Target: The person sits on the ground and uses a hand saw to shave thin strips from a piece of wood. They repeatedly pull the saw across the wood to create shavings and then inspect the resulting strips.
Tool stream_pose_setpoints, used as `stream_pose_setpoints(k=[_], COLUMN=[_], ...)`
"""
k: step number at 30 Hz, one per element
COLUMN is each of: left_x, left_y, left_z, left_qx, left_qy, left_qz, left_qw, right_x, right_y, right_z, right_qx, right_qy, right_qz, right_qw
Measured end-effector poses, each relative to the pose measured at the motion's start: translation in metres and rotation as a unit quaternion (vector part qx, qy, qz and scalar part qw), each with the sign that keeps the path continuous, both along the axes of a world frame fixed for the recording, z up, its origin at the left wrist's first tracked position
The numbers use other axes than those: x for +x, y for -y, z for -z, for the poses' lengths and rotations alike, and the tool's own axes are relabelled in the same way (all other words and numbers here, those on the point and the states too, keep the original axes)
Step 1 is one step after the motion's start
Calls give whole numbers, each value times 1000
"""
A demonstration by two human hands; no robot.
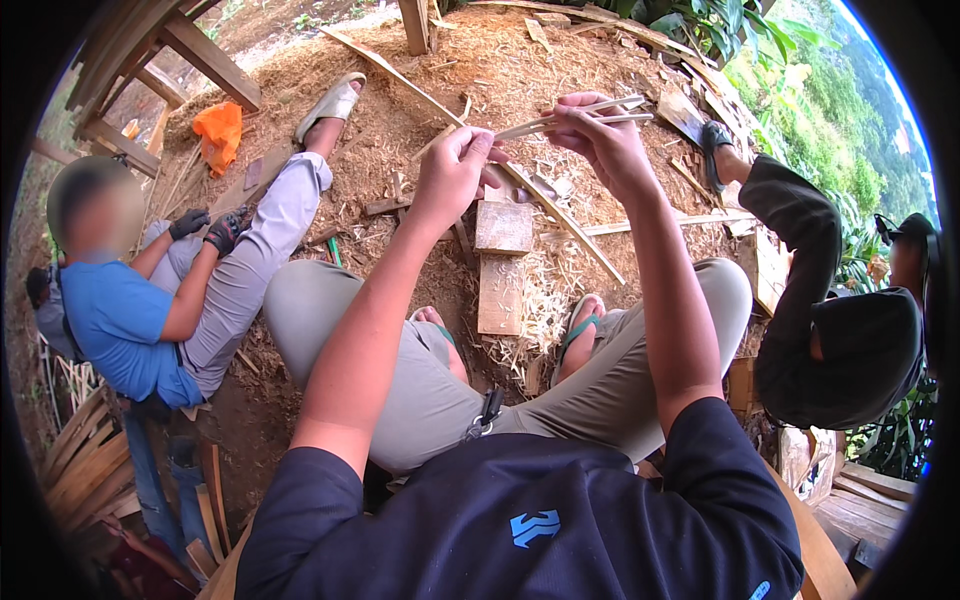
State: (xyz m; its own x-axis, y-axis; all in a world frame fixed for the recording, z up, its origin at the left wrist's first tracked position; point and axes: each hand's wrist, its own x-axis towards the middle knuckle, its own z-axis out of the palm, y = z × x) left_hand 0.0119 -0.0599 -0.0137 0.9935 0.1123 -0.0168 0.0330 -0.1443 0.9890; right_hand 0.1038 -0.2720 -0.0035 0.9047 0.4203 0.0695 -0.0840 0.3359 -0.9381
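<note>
Two-ish thin pale sticks [525, 128] are hovering out front: left hand [455, 165] is pinching one end, right hand's [605, 145] fingers are gripping farther along, probably so nothing's wobbling. Wooden block's [504, 228] sitting just ahead of the feet [583, 325].

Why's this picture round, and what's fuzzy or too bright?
Head view: fisheye lens, so edges bend and corners go black; head view: the blue-shirted co-worker's head is blurred, while the left hand and right hand look fairly clear; head view: the hillside looks bright and hazy.
</note>
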Motion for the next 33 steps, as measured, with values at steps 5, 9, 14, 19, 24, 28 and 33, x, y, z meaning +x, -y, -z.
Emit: stream_pose_setpoints(k=[5,9,14,19,24,28,33], left_x=[4,8,5,3,3,2,1], left_y=[-11,-18,-17,-13,-13,-12,-6], left_z=[-2,-2,-6,-8,-8,-6,-3], left_qx=[12,-6,-7,-1,2,6,16], left_qy=[6,15,15,28,33,29,37], left_qz=[-55,-86,-91,-85,-85,-78,-74], left_qw=[998,996,996,996,996,997,996], right_x=[8,17,16,13,12,12,1], right_y=[8,16,17,19,17,13,1], right_z=[2,7,6,4,6,7,13], right_qx=[15,54,71,71,82,86,83], right_qy=[-12,-25,-27,-17,-14,-10,-28], right_qz=[43,69,77,92,107,95,49], right_qw=[999,996,994,993,991,992,995])
